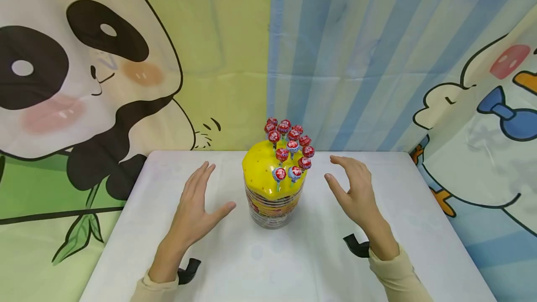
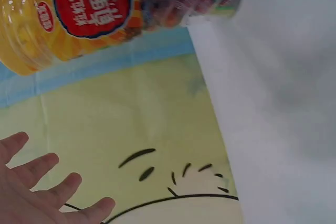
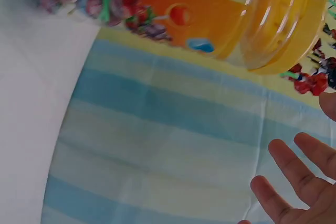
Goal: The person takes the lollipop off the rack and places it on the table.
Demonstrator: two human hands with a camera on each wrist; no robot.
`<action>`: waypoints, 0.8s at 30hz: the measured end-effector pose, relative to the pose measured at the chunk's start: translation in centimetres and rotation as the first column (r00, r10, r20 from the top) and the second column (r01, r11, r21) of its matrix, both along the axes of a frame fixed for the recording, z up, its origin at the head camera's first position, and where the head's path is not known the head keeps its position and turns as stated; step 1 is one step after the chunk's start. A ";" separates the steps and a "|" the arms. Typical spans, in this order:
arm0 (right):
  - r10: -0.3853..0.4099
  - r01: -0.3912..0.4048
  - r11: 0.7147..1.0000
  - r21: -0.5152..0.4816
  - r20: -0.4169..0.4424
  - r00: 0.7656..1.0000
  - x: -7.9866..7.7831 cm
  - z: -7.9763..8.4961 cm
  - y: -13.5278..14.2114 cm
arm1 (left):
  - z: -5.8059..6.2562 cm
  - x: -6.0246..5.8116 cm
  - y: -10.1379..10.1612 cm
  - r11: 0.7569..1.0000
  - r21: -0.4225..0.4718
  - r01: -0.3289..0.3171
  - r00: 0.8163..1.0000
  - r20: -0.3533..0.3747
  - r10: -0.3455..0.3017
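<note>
From my seat I see both hands raised to either side of the jar, neither touching it. The left hand [image 1: 197,211] has its fingers extended forward, the thumb stretched out toward the jar; in the left wrist view the fingertips are spread apart. The right hand [image 1: 356,190] is also unclenched, slanting forward and inward, its index finger and thumb parted and aimed toward the lollipops. A black strap end [image 1: 189,271] juts out beside the left wrist (I see a matching one at the right), and beige sleeves [image 1: 398,269] cover the forearms. Between the hands, the jar [image 1: 274,211] stands upright on the white table [image 1: 314,269], near its far edge. Red-wrapped lollipops [image 1: 284,127] rise on sticks from its yellow lid [image 1: 259,167], crowded toward the back and right. Behind hangs a backdrop [image 1: 226,59] with a panda, blue stripes and a white bird.
</note>
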State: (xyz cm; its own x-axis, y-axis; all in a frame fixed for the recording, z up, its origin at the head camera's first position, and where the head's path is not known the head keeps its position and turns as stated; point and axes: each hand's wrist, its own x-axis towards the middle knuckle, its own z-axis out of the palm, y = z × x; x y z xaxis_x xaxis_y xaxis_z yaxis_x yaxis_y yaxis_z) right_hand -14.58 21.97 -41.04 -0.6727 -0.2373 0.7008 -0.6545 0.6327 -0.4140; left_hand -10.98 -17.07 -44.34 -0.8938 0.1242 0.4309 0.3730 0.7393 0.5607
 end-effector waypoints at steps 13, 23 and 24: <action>0.115 -0.068 0.963 -0.262 0.170 0.979 -0.3 1.8 -2.9 | 2.2 -1.6 3.3 0.983 0.124 0.136 0.991 -0.020 -0.134; 0.196 -0.097 0.927 -0.363 0.248 0.949 0.7 5.1 -5.9 | 2.9 -2.8 6.4 0.965 0.167 0.203 0.978 0.015 -0.208; 0.200 -0.100 0.923 -0.372 0.242 0.949 0.6 5.1 -6.0 | 2.9 -2.9 6.7 0.963 0.171 0.209 0.976 0.018 -0.215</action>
State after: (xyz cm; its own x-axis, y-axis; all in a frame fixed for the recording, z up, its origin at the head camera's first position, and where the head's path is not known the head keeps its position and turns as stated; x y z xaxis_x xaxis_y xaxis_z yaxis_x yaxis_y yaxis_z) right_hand -13.93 15.94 -35.93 -0.8239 -0.1233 0.5532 -0.5609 0.3170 -0.7648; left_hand -13.89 -10.39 -41.42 -0.8702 0.2415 0.4294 0.4881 0.5402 0.6855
